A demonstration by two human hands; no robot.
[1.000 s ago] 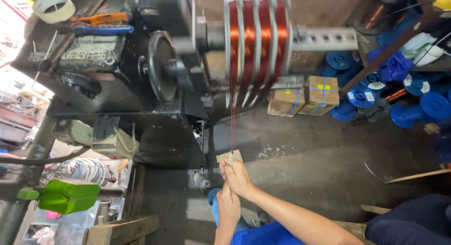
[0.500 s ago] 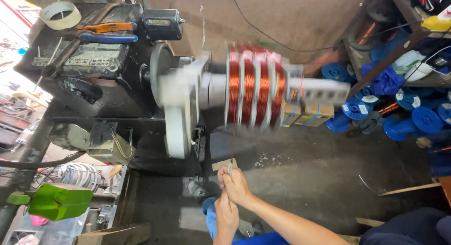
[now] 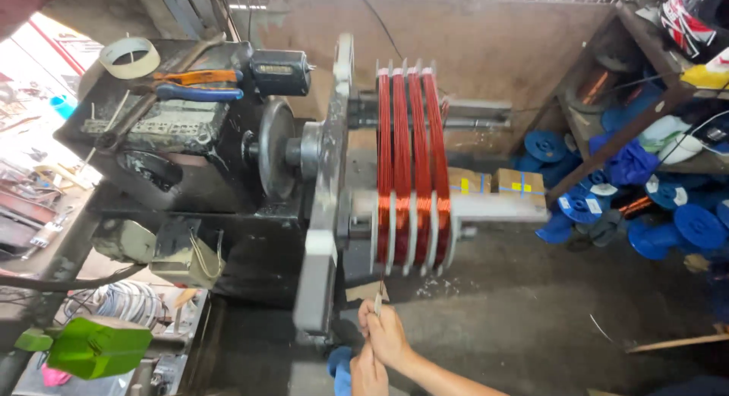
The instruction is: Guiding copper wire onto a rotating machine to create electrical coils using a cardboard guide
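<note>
A winding machine's former [image 3: 410,168] carries several bands of copper wire between grey plates. A thin copper wire [image 3: 378,296] runs down from its left band into my right hand [image 3: 389,331], which pinches it just below the former. My left hand [image 3: 368,377] sits directly beneath, closed on the same wire and partly cut off by the frame's bottom edge. Something blue [image 3: 340,363] shows beside my left hand.
The black motor housing [image 3: 175,145] at the left holds pliers [image 3: 194,85] and a tape roll [image 3: 130,57]. Blue spools [image 3: 668,214] and small cardboard boxes [image 3: 493,183] lie at the right by a shelf. A green object [image 3: 95,347] is at the lower left.
The former has turned on its shaft and the large grey faceplate now stands edge-on. Both hands stay on the wire under it.
</note>
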